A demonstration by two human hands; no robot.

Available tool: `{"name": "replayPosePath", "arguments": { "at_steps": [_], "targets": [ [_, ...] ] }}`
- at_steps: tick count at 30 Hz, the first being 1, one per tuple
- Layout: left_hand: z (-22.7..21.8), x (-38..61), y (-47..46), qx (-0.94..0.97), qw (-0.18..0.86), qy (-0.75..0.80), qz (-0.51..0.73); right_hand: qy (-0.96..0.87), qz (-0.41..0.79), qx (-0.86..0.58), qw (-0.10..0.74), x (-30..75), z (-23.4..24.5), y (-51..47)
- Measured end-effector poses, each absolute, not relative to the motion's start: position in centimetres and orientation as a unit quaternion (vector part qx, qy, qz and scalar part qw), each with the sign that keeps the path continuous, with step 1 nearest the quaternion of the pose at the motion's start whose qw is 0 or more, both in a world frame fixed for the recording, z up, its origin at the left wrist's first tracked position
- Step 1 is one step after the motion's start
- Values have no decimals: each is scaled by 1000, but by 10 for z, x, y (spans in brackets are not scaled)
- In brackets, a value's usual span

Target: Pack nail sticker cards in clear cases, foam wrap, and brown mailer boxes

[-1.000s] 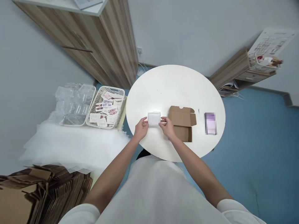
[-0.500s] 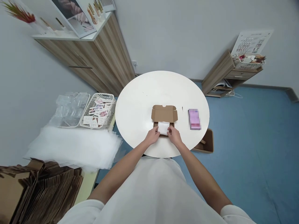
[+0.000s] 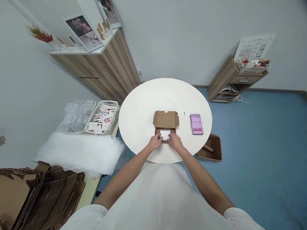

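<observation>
Head view: left hand [image 3: 155, 142] and right hand [image 3: 175, 142] side by side at the near wall of an open cardboard box [image 3: 165, 128], fingers bent, tips down on a white packet [image 3: 165, 134]; gripping or only pressing, cannot tell. Flat inside the box, straight ahead, long side left to right, equally near both hands. Beyond, lid flap [image 3: 166, 119] open. On the table [image 3: 141, 111], rightward and apart, a purple pack [image 3: 196, 124]; nothing blocking.

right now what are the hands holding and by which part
The white packet, lying in the open cardboard box: left hand on its near-left corner, right hand on its near-right corner.
</observation>
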State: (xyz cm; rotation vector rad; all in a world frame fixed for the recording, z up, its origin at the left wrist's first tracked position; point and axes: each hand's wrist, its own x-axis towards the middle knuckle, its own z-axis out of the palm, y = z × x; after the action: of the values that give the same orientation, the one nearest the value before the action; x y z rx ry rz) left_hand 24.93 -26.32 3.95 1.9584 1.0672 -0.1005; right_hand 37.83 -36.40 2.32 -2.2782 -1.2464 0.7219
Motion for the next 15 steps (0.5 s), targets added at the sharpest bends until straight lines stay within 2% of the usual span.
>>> {"name": "replayPosePath", "arguments": {
  "at_steps": [4, 7, 11, 15],
  "targets": [
    [39, 242, -240, 717, 489, 488, 89, -365, 224, -822, 375, 412, 29, -367],
    [40, 245, -219, 621, 566, 532, 110, -191, 333, -800, 461, 440, 28, -360],
    [38, 255, -202, 529, 664, 518, 102, -88, 507, -684, 517, 454, 27, -345],
    [39, 259, -196, 502, 706, 488, 108, -113, 518, -645, 550, 449, 33, -333]
  ]
}}
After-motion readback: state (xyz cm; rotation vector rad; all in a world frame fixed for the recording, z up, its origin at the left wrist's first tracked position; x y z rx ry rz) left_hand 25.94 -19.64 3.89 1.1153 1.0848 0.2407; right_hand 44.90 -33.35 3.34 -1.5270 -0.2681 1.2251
